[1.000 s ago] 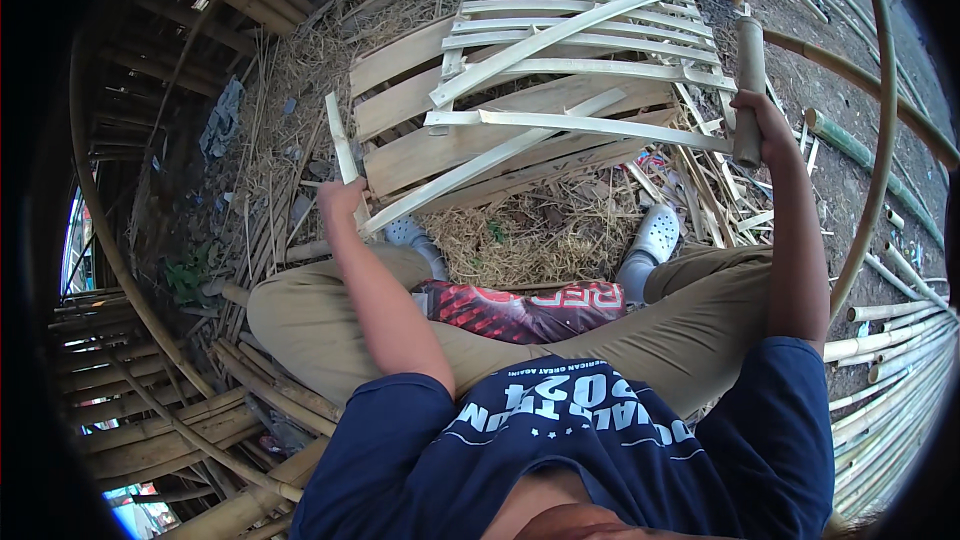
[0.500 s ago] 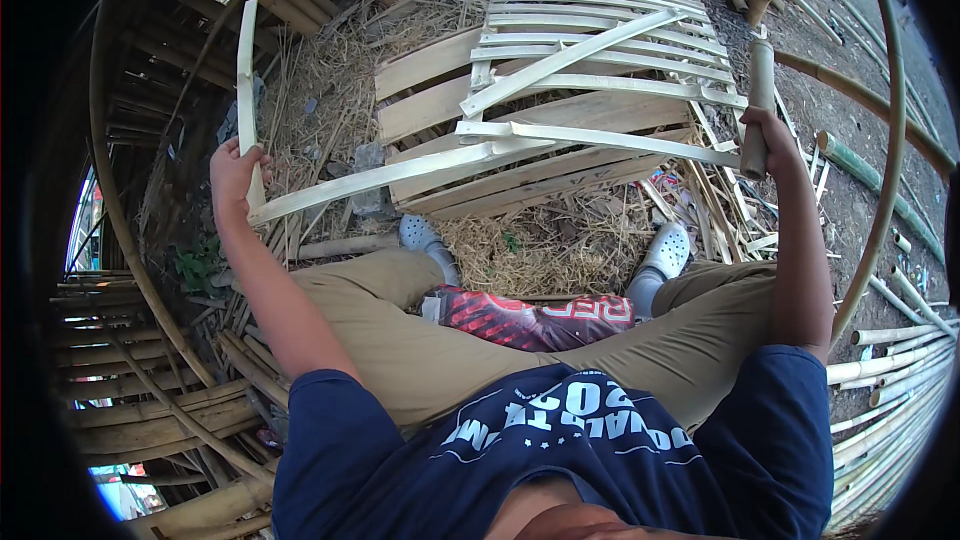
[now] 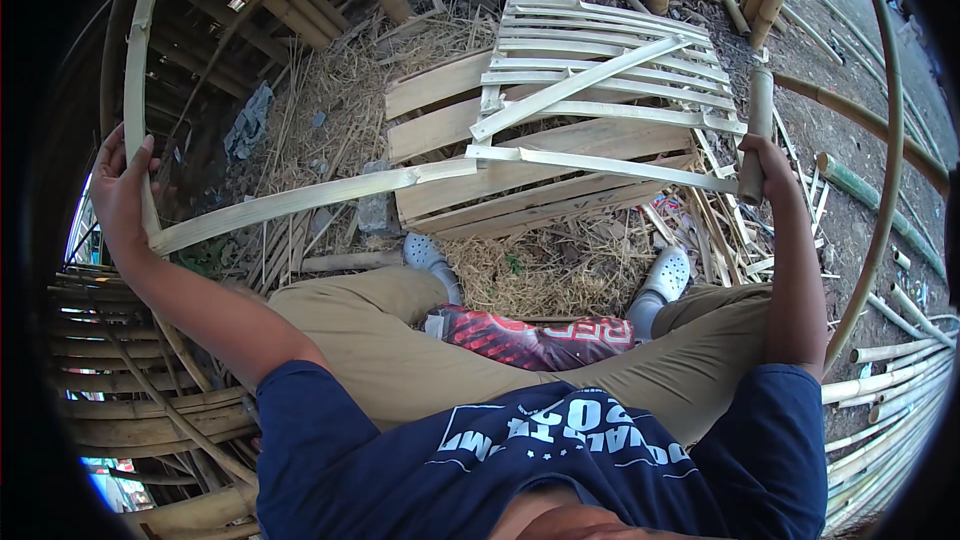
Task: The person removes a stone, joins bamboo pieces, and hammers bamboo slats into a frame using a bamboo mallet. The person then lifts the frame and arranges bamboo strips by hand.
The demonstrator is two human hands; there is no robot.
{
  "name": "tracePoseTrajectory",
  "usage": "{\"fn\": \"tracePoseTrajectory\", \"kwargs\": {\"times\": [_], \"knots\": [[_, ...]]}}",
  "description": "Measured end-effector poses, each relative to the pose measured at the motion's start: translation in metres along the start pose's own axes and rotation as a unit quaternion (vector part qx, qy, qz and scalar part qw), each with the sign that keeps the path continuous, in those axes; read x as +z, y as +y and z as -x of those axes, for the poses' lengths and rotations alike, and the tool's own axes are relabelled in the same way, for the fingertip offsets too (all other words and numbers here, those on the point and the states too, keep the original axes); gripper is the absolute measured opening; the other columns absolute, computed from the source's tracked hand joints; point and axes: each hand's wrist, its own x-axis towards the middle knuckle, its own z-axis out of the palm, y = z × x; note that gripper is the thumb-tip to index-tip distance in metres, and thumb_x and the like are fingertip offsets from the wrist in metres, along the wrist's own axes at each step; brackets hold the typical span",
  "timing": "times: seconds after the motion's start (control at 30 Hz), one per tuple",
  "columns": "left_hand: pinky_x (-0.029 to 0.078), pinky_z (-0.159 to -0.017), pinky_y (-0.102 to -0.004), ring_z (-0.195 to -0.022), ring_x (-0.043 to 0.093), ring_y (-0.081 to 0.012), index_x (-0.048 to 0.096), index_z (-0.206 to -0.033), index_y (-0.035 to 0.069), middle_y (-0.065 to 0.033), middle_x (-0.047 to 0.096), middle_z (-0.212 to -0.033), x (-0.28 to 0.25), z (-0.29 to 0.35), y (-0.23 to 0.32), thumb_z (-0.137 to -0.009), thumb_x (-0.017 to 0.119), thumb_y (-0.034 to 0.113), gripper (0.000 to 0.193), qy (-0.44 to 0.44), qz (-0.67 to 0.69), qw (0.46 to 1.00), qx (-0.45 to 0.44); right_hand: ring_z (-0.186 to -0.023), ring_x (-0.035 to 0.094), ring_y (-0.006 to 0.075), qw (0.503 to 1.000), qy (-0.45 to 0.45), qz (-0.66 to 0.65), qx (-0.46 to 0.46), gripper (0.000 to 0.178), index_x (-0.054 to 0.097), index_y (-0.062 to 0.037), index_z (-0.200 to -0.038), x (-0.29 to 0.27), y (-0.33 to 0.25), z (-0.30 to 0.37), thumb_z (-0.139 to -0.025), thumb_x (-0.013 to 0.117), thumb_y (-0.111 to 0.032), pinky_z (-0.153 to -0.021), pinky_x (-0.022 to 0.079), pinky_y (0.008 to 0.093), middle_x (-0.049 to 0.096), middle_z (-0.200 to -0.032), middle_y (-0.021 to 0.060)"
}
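My left hand (image 3: 122,190) is out at the far left, its thumb and fingers round an upright pale bamboo strip (image 3: 138,60). By that hand, a second length of split bamboo (image 3: 320,198) meets the upright one and runs right; I cannot tell whether they are one bent piece. My right hand (image 3: 768,168) grips a short round bamboo piece (image 3: 762,105) standing upright. Another bamboo strip (image 3: 600,166) stretches from near the right hand to the left length's tip. Beyond it, a panel of bamboo slats (image 3: 610,47) with a diagonal strip (image 3: 580,88) lies on a wooden slatted crate (image 3: 440,140).
Straw and shavings (image 3: 530,270) cover the ground between my shoes. A red and black printed bag (image 3: 530,338) lies between my legs. Bamboo poles (image 3: 890,410) are piled at the right, and a curved pole (image 3: 885,190) arches there. Bamboo framework (image 3: 150,340) stands at the left.
My left hand has moved outward to the left, drawing the bamboo with it. The length's right tip has slid left, off most of the other strip. My right hand keeps its grip.
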Motion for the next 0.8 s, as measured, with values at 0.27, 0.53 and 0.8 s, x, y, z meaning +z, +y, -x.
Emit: {"fn": "tracePoseTrajectory", "kwargs": {"times": [0.27,0.53,0.8], "knots": [[0.05,-0.063,-0.0212,-0.076,0.064,-0.0061,0.064,-0.134,0.006,-0.0023,0.073,-0.099,0.006,0.0,0.019,-0.089,0.081,0.018,0.05,0.127,0.002,0.991,0.041,-0.07,0.064,0.0246,1.0,0.003,0.018,0.002,0.042,0.062,0.0038,-0.105,0.003,0.005,-0.004,-0.073,0.073,-0.021,-0.062,0.055,0.0408,0.062,-0.084,0.0133],[0.054,-0.084,-0.0376,-0.1,0.069,-0.0289,0.068,-0.127,0.007,-0.0127,0.07,-0.113,0.17,0.012,0.054,-0.096,0.067,0.011,0.032,0.091,0.044,0.953,0.284,-0.067,0.064,0.0237,1.0,0.009,0.009,-0.004,0.036,0.063,0.0039,-0.099,0.007,0.001,0.002,-0.074,0.075,-0.019,-0.061,0.054,0.0402,0.063,-0.082,0.0125],[0.055,-0.082,-0.0421,-0.095,0.067,-0.0279,0.065,-0.107,0.014,-0.0056,0.066,-0.103,0.324,0.067,0.082,-0.078,0.065,0.0,0.032,0.005,0.018,0.829,0.559,-0.057,0.057,0.0212,0.999,0.036,0.016,-0.028,0.03,0.064,0.0024,-0.089,0.02,0.0,0.009,-0.069,0.075,-0.017,-0.053,0.049,0.038,0.058,-0.072,0.0086]]}}
